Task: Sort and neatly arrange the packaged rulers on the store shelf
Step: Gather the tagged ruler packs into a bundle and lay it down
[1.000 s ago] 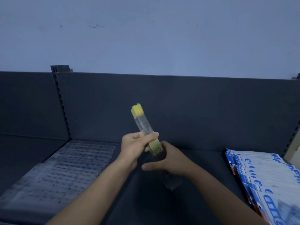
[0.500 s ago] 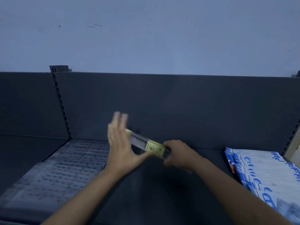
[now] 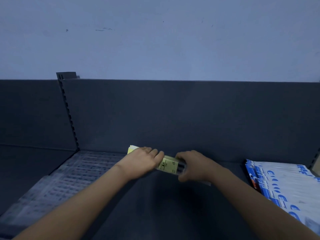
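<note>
Fingers of the left hand: straight and pressed together, laid palm-down across the top of the ruler pack. Fingers of the right hand: curled over the pack's right end, thumb at its near side, gripping it.

Ruler pack: one, a long clear bundle lying almost level at the rear of the shelf, just in front of the back panel. It runs left to right. A yellow end sticks out beyond the left hand, and a yellow label shows between the two hands. The label carries a bold dark mark that looks like an "R" and finer print too small to read. Whether the pack touches the shelf cannot be told.

Left of the hands: a flat layer of clear ruler packs, printed with rows of fine markings, blurred. Their number cannot be counted.

Right of the hands: a fanned stack of blue-and-white packets, well apart from the held pack. They bear large blue lettering that is not legible, and a small red patch near one corner. Several overlapping edges show, but no exact count is possible.

Behind: one slotted upright divides the dark panel, and above it is a pale wall.
</note>
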### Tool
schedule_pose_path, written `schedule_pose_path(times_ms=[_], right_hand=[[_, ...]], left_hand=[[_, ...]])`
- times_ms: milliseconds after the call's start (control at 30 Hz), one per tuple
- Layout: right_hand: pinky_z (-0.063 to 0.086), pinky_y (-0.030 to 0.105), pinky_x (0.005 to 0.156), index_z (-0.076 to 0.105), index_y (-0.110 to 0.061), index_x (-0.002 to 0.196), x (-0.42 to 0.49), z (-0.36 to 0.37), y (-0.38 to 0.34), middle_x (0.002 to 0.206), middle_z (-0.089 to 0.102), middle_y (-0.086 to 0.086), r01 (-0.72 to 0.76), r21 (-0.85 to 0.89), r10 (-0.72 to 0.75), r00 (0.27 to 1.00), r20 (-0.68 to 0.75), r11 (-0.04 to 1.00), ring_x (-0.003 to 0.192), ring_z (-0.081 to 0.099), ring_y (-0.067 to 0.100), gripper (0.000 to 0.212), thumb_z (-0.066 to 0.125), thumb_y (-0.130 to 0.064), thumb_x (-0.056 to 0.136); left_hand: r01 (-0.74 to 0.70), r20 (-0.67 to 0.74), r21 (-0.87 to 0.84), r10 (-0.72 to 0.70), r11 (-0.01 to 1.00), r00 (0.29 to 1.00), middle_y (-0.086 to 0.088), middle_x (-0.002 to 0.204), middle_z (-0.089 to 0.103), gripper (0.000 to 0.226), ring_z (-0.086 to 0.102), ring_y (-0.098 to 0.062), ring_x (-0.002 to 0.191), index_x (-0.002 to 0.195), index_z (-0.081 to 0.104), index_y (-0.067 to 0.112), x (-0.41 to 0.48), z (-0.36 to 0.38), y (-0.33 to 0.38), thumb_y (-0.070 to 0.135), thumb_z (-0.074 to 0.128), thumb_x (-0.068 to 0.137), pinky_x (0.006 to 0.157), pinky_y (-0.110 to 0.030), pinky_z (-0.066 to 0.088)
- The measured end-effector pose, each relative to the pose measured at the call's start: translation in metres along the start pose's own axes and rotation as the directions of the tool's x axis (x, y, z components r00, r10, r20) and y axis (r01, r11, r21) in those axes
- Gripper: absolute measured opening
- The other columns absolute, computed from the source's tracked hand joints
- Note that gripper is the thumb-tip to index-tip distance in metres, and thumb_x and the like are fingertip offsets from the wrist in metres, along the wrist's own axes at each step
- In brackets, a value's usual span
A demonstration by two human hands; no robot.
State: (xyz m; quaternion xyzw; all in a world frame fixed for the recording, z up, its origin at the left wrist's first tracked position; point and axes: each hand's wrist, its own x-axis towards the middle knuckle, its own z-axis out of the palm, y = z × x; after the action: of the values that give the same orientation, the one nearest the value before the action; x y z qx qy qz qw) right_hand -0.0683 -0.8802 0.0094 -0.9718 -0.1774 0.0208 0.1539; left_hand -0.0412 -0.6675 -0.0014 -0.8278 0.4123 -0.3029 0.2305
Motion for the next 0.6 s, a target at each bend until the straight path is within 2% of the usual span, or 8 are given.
schedule_pose_path(times_ms=[67,133,267,333,400,500,600], right_hand=[[0.05,0.031,0.072,0.051,-0.029,0.106,-0.004,0.005,0.003,0.098,0.056,-0.009,0.031,-0.09,-0.038,0.996,-0.076,0.995,0.087,0.056,0.012,0.037,0.068,-0.033,0.073],[0.048,0.032,0.081,0.045,-0.03,0.122,-0.009,0.013,0.007,0.111,0.052,-0.009,0.057,-0.143,-0.07,0.994,-0.089,0.988,0.099,0.054,0.013,0.047,0.064,-0.039,0.08],[0.043,0.033,0.09,0.039,-0.027,0.134,-0.007,0.03,0.017,0.125,0.052,-0.003,0.021,-0.195,-0.035,0.997,-0.07,0.981,0.112,0.051,0.019,0.047,0.054,-0.039,0.09],[0.04,0.033,0.094,0.036,-0.024,0.137,0.0,0.038,0.019,0.13,0.051,0.001,-0.009,-0.235,-0.008,0.997,-0.073,0.972,0.115,0.05,0.022,0.048,0.048,-0.038,0.093],[0.039,0.037,0.097,0.031,-0.02,0.142,0.007,0.048,0.02,0.135,0.048,0.004,-0.047,-0.275,0.027,0.997,-0.078,0.96,0.118,0.048,0.025,0.05,0.042,-0.038,0.097],[0.034,0.041,0.104,0.02,-0.018,0.149,0.012,0.065,0.02,0.142,0.042,0.004,-0.095,-0.32,0.061,0.992,-0.113,0.943,0.124,0.044,0.025,0.052,0.032,-0.032,0.1],[0.017,0.038,0.114,0.014,-0.017,0.151,0.011,0.079,0.021,0.149,0.035,0.003,-0.096,-0.341,0.031,0.981,-0.19,0.935,0.133,0.035,0.021,0.054,0.027,-0.031,0.101]], left_hand=[[0.051,0.169,-0.123,-0.03,0.991,0.985,-0.003,0.096,0.066,0.033,0.065,-0.022,0.084,0.109,0.056,0.013,0.004,0.001,-0.001,0.032,0.064,0.084,0.068,-0.033,0.05],[0.137,0.335,-0.255,-0.045,0.957,0.941,-0.005,0.108,0.063,0.029,0.061,-0.029,0.095,0.114,0.048,0.014,0.011,0.007,-0.003,0.029,0.053,0.09,0.071,-0.036,0.043],[0.221,0.402,-0.414,-0.041,0.883,0.915,-0.005,0.098,0.066,0.027,0.062,-0.028,0.088,0.105,0.057,0.018,0.025,0.021,-0.004,0.029,0.061,0.081,0.064,-0.031,0.038],[0.282,0.434,-0.527,-0.032,0.801,0.9,-0.003,0.092,0.066,0.027,0.062,-0.024,0.084,0.102,0.061,0.02,0.028,0.03,-0.006,0.03,0.066,0.078,0.064,-0.032,0.043],[0.35,0.473,-0.615,-0.025,0.707,0.881,0.0,0.093,0.066,0.026,0.061,-0.019,0.085,0.102,0.062,0.02,0.029,0.037,-0.009,0.032,0.069,0.079,0.07,-0.035,0.048],[0.38,0.498,-0.678,0.013,0.63,0.867,0.0,0.111,0.062,0.034,0.057,-0.017,0.101,0.118,0.059,0.019,0.024,0.048,-0.008,0.037,0.064,0.089,0.087,-0.035,0.046],[0.372,0.478,-0.665,-0.013,0.647,0.878,0.0,0.139,0.049,0.06,0.045,-0.018,0.129,0.142,0.04,0.019,0.01,0.054,0.004,0.052,0.051,0.093,0.109,-0.031,0.032]])
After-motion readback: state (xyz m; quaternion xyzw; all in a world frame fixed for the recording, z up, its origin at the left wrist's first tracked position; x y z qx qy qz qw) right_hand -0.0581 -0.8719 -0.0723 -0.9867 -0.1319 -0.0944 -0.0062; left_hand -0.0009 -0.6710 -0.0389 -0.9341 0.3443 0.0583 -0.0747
